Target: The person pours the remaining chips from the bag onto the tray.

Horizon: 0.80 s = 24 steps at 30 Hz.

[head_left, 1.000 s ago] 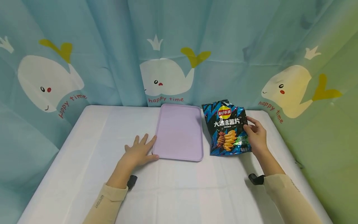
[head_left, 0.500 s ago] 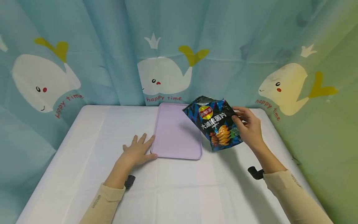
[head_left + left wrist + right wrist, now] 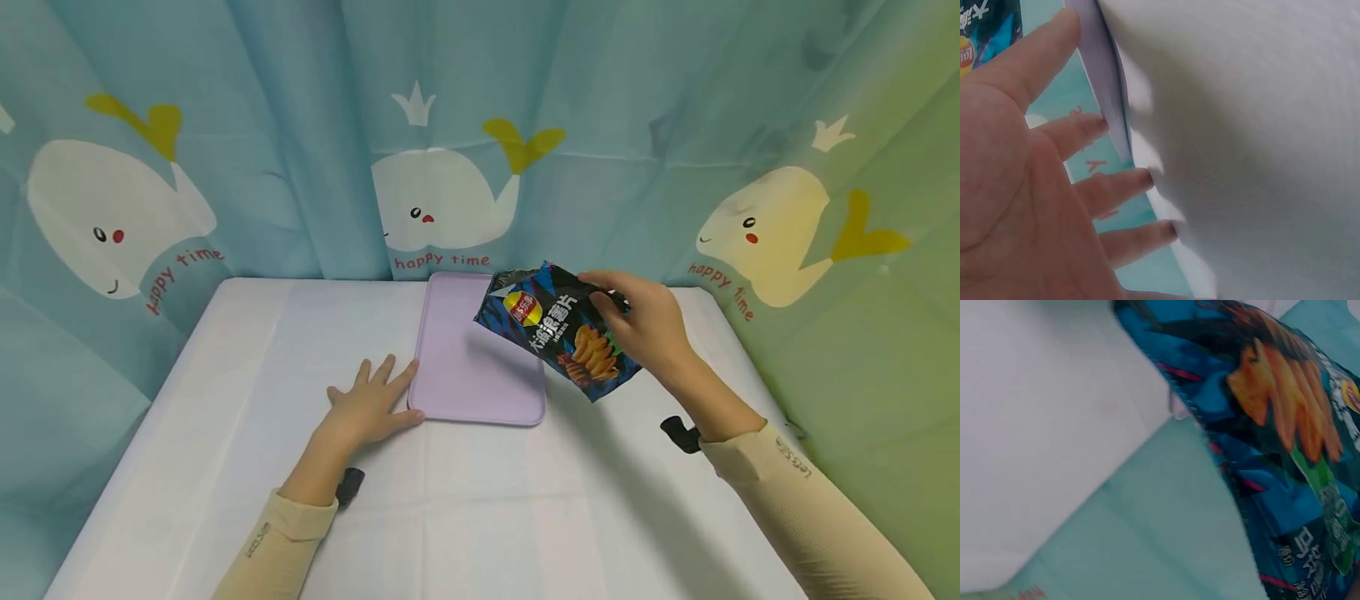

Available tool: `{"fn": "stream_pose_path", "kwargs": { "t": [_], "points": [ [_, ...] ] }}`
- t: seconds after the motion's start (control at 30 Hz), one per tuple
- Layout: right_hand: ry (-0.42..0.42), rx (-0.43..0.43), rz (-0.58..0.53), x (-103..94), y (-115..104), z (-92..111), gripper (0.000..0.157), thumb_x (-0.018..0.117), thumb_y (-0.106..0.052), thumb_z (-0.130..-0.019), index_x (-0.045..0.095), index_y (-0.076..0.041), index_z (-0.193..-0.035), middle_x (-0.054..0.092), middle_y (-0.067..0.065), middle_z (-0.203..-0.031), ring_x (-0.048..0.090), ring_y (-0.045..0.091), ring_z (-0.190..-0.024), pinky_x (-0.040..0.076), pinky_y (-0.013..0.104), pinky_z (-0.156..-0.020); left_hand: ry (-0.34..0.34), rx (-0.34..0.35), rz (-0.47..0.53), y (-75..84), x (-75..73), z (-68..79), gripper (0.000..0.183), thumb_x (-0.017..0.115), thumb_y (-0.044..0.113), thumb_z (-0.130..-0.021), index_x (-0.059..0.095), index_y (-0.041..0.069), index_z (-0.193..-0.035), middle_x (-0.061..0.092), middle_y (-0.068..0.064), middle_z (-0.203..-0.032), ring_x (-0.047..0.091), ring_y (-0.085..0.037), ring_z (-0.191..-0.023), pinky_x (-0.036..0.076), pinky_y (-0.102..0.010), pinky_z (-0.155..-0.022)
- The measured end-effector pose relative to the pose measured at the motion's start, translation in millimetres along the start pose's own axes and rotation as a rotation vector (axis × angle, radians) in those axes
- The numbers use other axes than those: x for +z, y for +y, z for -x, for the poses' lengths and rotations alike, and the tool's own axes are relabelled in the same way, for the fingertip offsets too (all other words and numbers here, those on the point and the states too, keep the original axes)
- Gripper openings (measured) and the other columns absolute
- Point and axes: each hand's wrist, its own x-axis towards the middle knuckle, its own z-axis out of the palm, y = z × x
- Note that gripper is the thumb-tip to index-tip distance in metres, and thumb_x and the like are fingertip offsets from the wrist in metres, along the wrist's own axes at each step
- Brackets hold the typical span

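My right hand (image 3: 645,321) pinches a black and blue bag of potato chips (image 3: 558,337) by its right side, thumb in front. The bag hangs tilted above the right part of a lilac tray (image 3: 465,367), its top end pointing left and its shadow falling on the tray. In the right wrist view the chip bag (image 3: 1260,425) fills the right side. My left hand (image 3: 367,408) lies spread at the tray's left edge, thumb and index finger touching the rim. The left wrist view shows these fingers (image 3: 1079,134) straight, along the tray's side (image 3: 1104,75).
The tray lies on a table with a white cloth (image 3: 480,517). A blue-green curtain (image 3: 300,167) with whale prints hangs right behind the table, and a green part of it (image 3: 900,400) runs along the right side. Each wrist carries a small black camera mount (image 3: 681,435).
My right hand has lifted the chip bag off the table and moved left with it, tilting its top to the left over the tray. The left hand has stayed at the tray's edge.
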Motion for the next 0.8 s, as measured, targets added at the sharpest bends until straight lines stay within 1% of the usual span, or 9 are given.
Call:
{"fn": "stream_pose_path", "kwargs": {
  "t": [0.03, 0.1, 0.2, 0.27, 0.37, 0.57, 0.67, 0.73, 0.8],
  "points": [
    [-0.022, -0.011, 0.018, -1.9, -2.6, -3.0, 0.030, 0.067, -0.008, -0.095, 0.071, -0.016, -0.123, 0.074, 0.008, -0.113, 0.062, 0.020, -0.068, 0.040, 0.032, -0.055, -0.001, -0.002, 0.000, 1.1, -0.4, -0.1, 0.084, 0.061, 0.058, -0.092, 0.026, 0.021, -0.159, 0.019, -0.022, -0.164, 0.010, -0.056, -0.147, 0.014, -0.090, -0.094],
    [-0.066, -0.040, 0.044, -5.0, -7.3, -9.4, 0.030, 0.068, -0.010, -0.095, 0.071, -0.018, -0.123, 0.074, 0.007, -0.116, 0.065, 0.021, -0.070, 0.044, 0.036, -0.057, 0.000, -0.008, 0.000, 3.0, -0.9, -0.3, 0.084, 0.061, 0.057, -0.092, 0.026, 0.021, -0.159, 0.019, -0.023, -0.164, 0.010, -0.056, -0.147, 0.014, -0.090, -0.093],
    [-0.121, -0.082, 0.070, -8.7, -13.7, -17.5, 0.030, 0.068, -0.011, -0.095, 0.071, -0.021, -0.123, 0.073, 0.005, -0.119, 0.068, 0.023, -0.073, 0.046, 0.036, -0.058, -0.005, -0.014, 0.000, 4.4, -0.5, -0.4, 0.084, 0.062, 0.057, -0.092, 0.026, 0.021, -0.159, 0.019, -0.023, -0.164, 0.009, -0.056, -0.147, 0.014, -0.090, -0.094],
    [-0.148, -0.105, 0.076, -10.3, -17.1, -22.4, 0.031, 0.068, -0.010, -0.094, 0.071, -0.022, -0.123, 0.073, 0.004, -0.119, 0.071, 0.023, -0.081, 0.047, 0.035, -0.059, -0.004, -0.015, -0.003, 4.8, -0.4, -0.6, 0.084, 0.062, 0.057, -0.092, 0.026, 0.022, -0.159, 0.019, -0.023, -0.164, 0.009, -0.056, -0.147, 0.014, -0.090, -0.093],
    [-0.176, -0.122, 0.078, -10.8, -22.4, -30.0, 0.032, 0.068, -0.010, -0.095, 0.071, -0.022, -0.124, 0.073, 0.004, -0.119, 0.069, 0.023, -0.075, 0.043, 0.034, -0.054, -0.001, -0.015, -0.006, 4.1, 0.0, -0.1, 0.084, 0.061, 0.057, -0.092, 0.026, 0.021, -0.159, 0.019, -0.023, -0.164, 0.009, -0.056, -0.147, 0.014, -0.090, -0.093],
    [-0.197, -0.142, 0.095, -10.3, -30.4, -44.1, 0.032, 0.067, -0.010, -0.095, 0.072, -0.023, -0.123, 0.074, 0.004, -0.117, 0.069, 0.024, -0.073, 0.044, 0.035, -0.050, -0.008, -0.011, -0.001, 4.4, -2.7, -0.4, 0.084, 0.060, 0.057, -0.093, 0.024, 0.021, -0.160, 0.017, -0.023, -0.164, 0.008, -0.056, -0.147, 0.014, -0.090, -0.094],
    [-0.220, -0.154, 0.104, -11.1, -34.7, -50.2, 0.032, 0.067, -0.009, -0.095, 0.071, -0.023, -0.124, 0.074, 0.004, -0.116, 0.060, 0.020, -0.058, 0.039, 0.033, -0.048, -0.018, -0.016, -0.001, 4.0, -2.9, -1.3, 0.084, 0.059, 0.057, -0.093, 0.023, 0.022, -0.160, 0.016, -0.022, -0.165, 0.007, -0.055, -0.148, 0.013, -0.089, -0.094],
    [-0.237, -0.157, 0.114, -12.1, -38.3, -54.0, 0.032, 0.066, -0.009, -0.095, 0.071, -0.024, -0.124, 0.075, 0.004, -0.114, 0.051, 0.017, -0.051, 0.034, 0.032, -0.046, -0.021, -0.018, -0.004, 3.5, -2.1, -2.0, 0.084, 0.059, 0.058, -0.093, 0.023, 0.022, -0.160, 0.016, -0.022, -0.165, 0.007, -0.055, -0.148, 0.013, -0.089, -0.094],
    [-0.253, -0.167, 0.138, -12.5, -42.5, -57.8, 0.032, 0.067, -0.011, -0.095, 0.072, -0.025, -0.123, 0.075, 0.003, -0.113, 0.053, 0.017, -0.053, 0.035, 0.031, -0.047, -0.020, -0.020, -0.005, 2.8, -0.7, -2.6, 0.084, 0.060, 0.058, -0.093, 0.023, 0.022, -0.160, 0.016, -0.022, -0.165, 0.007, -0.055, -0.148, 0.013, -0.089, -0.095]
  ]
}}
